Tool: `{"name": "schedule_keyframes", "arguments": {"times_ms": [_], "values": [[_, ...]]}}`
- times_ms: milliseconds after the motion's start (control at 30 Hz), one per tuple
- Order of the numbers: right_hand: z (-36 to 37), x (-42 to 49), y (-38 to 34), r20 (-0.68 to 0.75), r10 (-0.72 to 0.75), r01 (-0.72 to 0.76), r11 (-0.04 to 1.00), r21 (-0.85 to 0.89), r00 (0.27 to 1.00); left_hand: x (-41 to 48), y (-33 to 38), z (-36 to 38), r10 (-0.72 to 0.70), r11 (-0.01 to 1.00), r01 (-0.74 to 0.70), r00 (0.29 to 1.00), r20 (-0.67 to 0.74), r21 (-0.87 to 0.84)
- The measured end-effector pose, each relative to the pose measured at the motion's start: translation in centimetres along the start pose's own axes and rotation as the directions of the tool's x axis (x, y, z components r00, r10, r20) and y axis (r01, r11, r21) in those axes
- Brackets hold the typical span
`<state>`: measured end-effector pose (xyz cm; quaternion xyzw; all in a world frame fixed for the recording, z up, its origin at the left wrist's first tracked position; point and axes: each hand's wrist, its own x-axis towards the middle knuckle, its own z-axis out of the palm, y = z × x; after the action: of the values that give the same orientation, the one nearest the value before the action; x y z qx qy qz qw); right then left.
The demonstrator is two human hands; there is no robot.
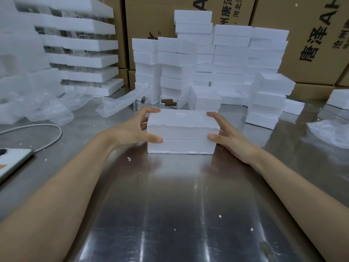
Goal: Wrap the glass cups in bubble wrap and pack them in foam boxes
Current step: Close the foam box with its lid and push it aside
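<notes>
A closed white foam box (pixel 181 132), lid on its lower half, stands on the steel table (pixel 170 205) in the middle of the view. My left hand (pixel 132 129) grips its left end, thumb on the front seam and fingers over the top corner. My right hand (pixel 230 138) grips the right end the same way. Behind the box stand clear glass cups (pixel 182 102) with brown handles (pixel 169 102), partly hidden. Loose bubble wrap (pixel 117 104) lies at the back left.
Stacks of white foam boxes (pixel 217 59) fill the back of the table before cardboard cartons (pixel 309 40). Foam trays of glassware (pixel 85 44) tower at left. A cable (pixel 47 129) and a flat device (pixel 13 159) lie at the left edge; more bubble wrap (pixel 330 131) is at right.
</notes>
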<state>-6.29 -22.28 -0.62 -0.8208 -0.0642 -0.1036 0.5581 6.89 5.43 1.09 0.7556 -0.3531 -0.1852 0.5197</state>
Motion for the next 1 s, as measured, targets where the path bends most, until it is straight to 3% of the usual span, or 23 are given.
{"name": "schedule_keyframes", "arguments": {"times_ms": [1000], "values": [[-0.45, 0.72, 0.93, 0.01, 0.031, -0.029, 0.993, -0.119, 0.999, -0.27, 0.02, 0.09, -0.011, 1.0, 0.011, 1.0, 0.021, -0.021]]}}
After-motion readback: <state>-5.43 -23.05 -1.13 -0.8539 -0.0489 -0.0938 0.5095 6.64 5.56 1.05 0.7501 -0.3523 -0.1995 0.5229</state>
